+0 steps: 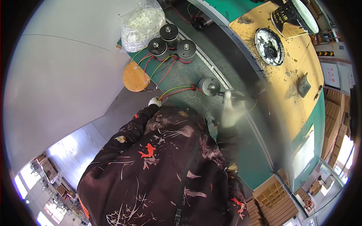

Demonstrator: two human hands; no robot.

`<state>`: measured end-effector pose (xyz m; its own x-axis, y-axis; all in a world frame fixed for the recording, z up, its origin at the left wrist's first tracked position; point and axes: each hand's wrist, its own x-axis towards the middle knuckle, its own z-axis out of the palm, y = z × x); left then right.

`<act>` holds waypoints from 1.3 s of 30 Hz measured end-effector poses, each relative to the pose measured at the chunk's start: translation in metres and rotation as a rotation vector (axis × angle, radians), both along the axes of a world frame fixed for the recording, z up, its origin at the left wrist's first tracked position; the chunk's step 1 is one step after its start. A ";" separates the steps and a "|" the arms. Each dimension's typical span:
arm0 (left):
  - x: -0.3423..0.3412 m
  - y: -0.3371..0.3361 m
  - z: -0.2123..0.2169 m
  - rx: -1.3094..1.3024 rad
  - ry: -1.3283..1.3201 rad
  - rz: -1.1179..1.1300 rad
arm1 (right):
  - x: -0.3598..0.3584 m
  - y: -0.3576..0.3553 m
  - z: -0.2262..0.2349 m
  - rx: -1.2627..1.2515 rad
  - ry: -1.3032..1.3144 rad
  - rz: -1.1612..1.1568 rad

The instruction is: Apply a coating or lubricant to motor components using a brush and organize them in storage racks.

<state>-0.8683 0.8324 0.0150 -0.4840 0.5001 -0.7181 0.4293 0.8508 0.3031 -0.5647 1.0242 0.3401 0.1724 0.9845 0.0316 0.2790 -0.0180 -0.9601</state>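
A round black motor [209, 86] lies on the green bench top [192, 71] in front of me, its shaft end facing up. Yellow-green and red wires [175, 90] run from it toward my left. At their ends my left hand [154, 101], in a white glove, is closed on the wires; its fingertips are partly hidden. My right hand [230, 110], also in a pale glove, is just right of the motor and smeared by motion. A dark shape beside its fingers is too blurred to name. Three more motors [168, 33] stand grouped farther back, with loose wires.
A clear plastic bag [141, 26] of small white pieces is behind the motors. A wooden stool [135, 77] stands at the left edge. Past a dark channel [241, 49], a stained yellow board [298, 75] carries a smeared round lid [269, 46] and a bucket [294, 19].
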 end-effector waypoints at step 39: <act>-0.004 -0.005 -0.007 0.015 0.010 0.002 | 0.048 0.142 0.139 0.422 -0.024 -0.145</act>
